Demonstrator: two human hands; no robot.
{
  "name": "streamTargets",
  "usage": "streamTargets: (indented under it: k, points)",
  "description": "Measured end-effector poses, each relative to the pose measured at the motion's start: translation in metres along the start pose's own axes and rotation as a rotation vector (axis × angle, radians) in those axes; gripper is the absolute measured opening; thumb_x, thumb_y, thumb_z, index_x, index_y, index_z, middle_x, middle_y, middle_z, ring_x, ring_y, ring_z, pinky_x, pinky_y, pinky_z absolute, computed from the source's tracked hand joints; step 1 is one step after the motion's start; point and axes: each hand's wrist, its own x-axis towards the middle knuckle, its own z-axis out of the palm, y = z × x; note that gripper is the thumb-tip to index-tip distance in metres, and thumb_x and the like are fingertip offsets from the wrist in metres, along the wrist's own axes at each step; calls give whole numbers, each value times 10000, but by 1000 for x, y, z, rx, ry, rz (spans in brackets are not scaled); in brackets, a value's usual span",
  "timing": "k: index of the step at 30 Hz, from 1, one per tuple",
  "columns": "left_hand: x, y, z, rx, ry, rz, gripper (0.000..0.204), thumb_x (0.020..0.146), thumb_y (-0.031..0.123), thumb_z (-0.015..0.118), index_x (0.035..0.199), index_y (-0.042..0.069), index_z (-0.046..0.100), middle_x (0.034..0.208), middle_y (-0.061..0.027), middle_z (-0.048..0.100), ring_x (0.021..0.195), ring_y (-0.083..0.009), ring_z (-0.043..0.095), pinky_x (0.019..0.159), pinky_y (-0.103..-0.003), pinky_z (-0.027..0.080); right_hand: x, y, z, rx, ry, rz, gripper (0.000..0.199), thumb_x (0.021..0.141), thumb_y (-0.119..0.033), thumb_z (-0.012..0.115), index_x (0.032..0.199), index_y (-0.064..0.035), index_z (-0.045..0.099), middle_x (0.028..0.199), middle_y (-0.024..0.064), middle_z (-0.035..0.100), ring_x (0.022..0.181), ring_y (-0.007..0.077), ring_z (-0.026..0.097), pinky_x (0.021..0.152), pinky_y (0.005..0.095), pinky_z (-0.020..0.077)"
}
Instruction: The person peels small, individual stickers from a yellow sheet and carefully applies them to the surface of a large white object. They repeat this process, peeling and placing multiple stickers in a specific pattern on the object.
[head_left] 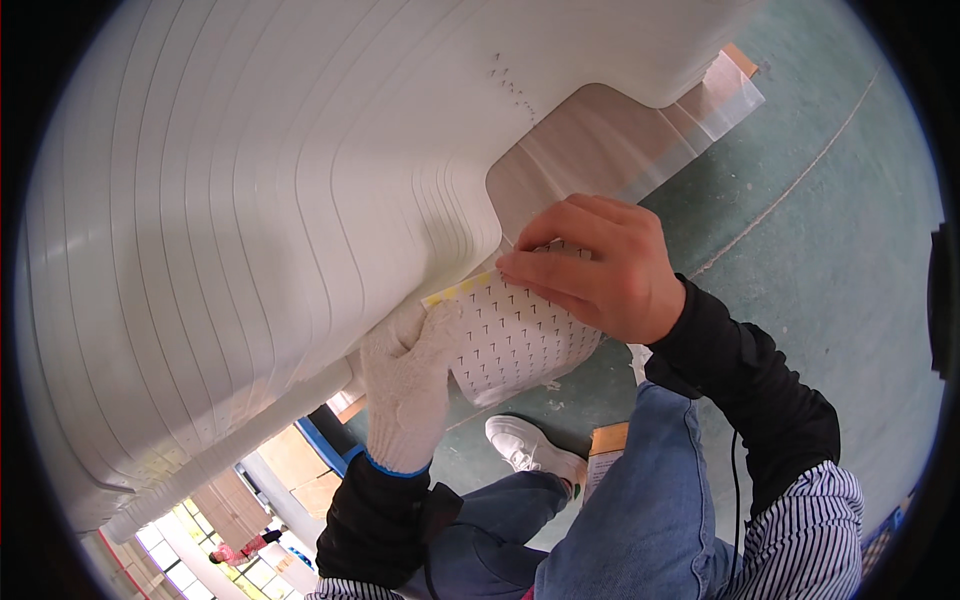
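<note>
A white sheet of small labels [520, 335] with rows of dark marks and a yellow strip along its upper edge hangs between my hands. My left hand [408, 385], in a white knitted glove, is closed on the sheet's left side. The bare fingers of my right hand [600, 265] pinch together at the upper edge; whether a loose label is between the fingertips is too small to tell. Just above both hands is a large stack of nested white curved shells [330, 180]. Similar small dark marks run in a line on the front shell's surface.
Cardboard wrapped in clear film [570, 150] lies under the stack. Below is a green floor [800, 220] with a pale crack. A small carton [608, 440] stands beside my leg and white shoe [525, 445]. Another person [240, 552] is far off at lower left.
</note>
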Motion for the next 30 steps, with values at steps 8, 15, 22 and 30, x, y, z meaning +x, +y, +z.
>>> streamTargets:
  k: [8, 15, 22, 30]
  points:
    - [2, 2, -8, -49, -59, -75, 245, 945, 187, 607, 852, -39, 624, 747, 6, 555, 663, -37, 475, 551, -221, 410, 3, 2, 2, -151, 77, -188, 313, 585, -106, 692, 895, -73, 719, 905, 43, 648, 812, 213, 643, 648, 298, 554]
    - [-2, 6, -10, -41, -62, -80, 245, 939, 195, 601, 832, -25, 614, 737, 2, 542, 666, -42, 491, 550, -223, 420, 10, -1, 1, -139, 6, -213, 244, 671, -92, 681, 913, -64, 672, 950, 45, 623, 945, 228, 608, 725, 330, 542]
    - [3, -2, -21, 67, -92, -111, 315, 960, 172, 566, 1118, -99, 603, 1019, -123, 642, 935, -148, 640, 804, -300, 528, 20, 10, -6, 344, 38, 121, 110, 843, -47, 669, 944, -29, 629, 984, 60, 630, 1001, 219, 590, 805, 306, 511]
    - [-1, 7, -8, -9, -30, -89, 259, 956, 175, 564, 892, -71, 618, 825, -44, 609, 733, -72, 554, 622, -242, 472, 62, 66, 5, 373, 334, 396, 148, 862, -118, 721, 958, -27, 653, 891, 44, 672, 759, 137, 622, 706, 274, 499]
